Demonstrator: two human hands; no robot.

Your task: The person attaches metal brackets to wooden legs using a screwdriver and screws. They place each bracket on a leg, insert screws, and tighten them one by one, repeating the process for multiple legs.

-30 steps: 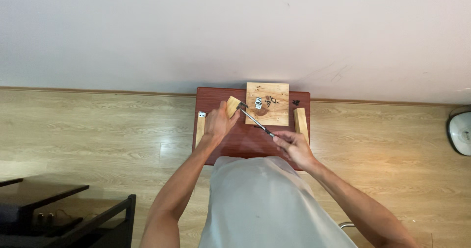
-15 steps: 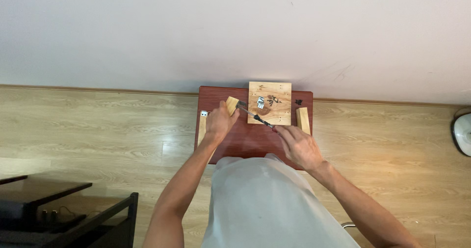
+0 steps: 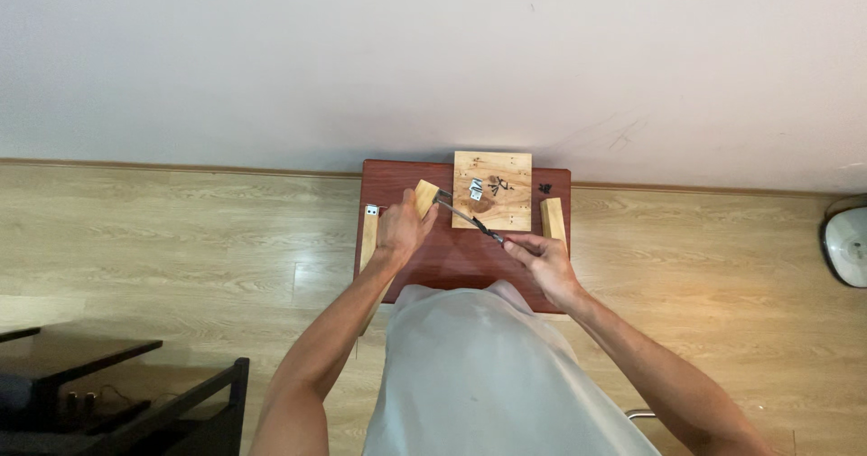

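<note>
My left hand (image 3: 403, 228) grips a short light wooden block (image 3: 424, 195) on a small dark red table (image 3: 461, 255). My right hand (image 3: 539, 257) holds a thin screwdriver (image 3: 470, 218) by its handle, its tip resting against a metal bracket at the block's upper end. A square wooden board (image 3: 506, 205) lies at the table's far edge with a metal bracket (image 3: 476, 188) and several dark screws (image 3: 498, 184) on it.
Another wooden bar (image 3: 368, 237) with a bracket lies at the table's left edge, and a third bar (image 3: 552, 218) lies at the right. The table stands against a white wall. Dark furniture (image 3: 108, 402) is at lower left, a round white object (image 3: 847, 244) at far right.
The screwdriver has swung from pointing at the board to pointing at the block in my left hand. Both hands have shifted slightly.
</note>
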